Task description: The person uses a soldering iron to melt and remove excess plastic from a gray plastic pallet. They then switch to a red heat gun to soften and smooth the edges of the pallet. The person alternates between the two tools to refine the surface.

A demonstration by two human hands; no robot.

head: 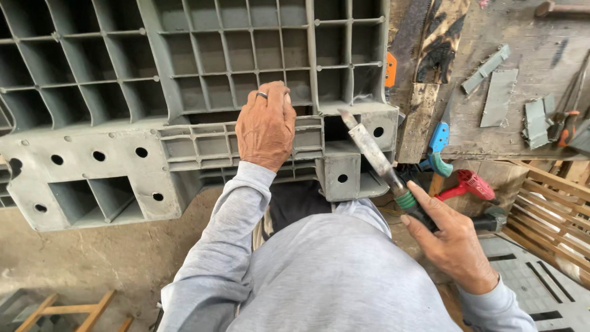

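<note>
Head view: my left hand [266,126] presses flat, open, on the grey pallet [123,80]; my right hand [452,243] grips a chisel [372,150]. Risk: the blade slips off the ribbed plastic toward my left fingers.

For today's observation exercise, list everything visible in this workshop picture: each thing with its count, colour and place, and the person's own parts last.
plastic pallet: one, grey, upper left, ribbed underside showing
flat metal tool: one, silvery blade, green-banded handle, centre right
power drill: one, red, right of centre, below the bench
workbench: one, worn wood, upper right
grey plastic pieces: several, on the bench
wooden slats: several, light brown, right edge
left hand: ringed, pressing on the pallet
right hand: fingers around the tool's handle
</note>
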